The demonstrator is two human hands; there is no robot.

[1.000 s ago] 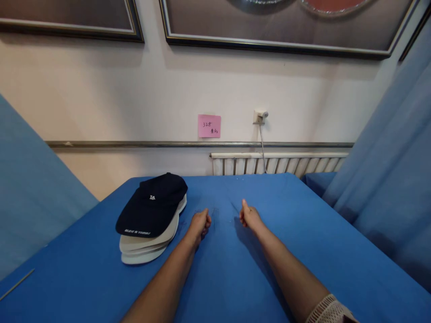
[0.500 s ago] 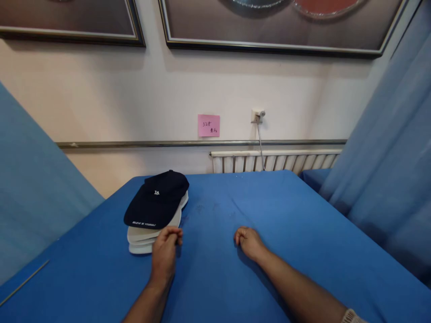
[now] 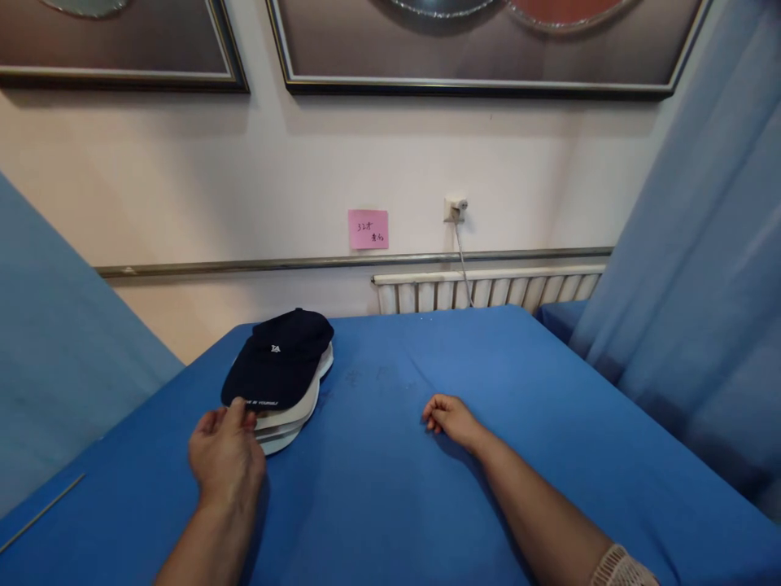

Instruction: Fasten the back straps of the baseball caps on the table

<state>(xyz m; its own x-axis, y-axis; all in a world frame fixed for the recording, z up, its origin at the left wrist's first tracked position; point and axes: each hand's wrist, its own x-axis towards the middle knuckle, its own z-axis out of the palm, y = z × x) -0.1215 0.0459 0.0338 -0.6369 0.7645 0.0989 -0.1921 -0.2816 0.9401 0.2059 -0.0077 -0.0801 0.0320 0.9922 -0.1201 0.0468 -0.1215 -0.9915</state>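
Currently, through the head view, I have the left hand [image 3: 227,454] at the navy cap [image 3: 284,362], thumb over the brim's front edge; whether the fingers close beneath, I cannot tell. The cap tops pale caps [image 3: 290,417] toward the table's [image 3: 378,505] far left corner. My right hand [image 3: 450,418], loosely curled, is well inside the right edge.
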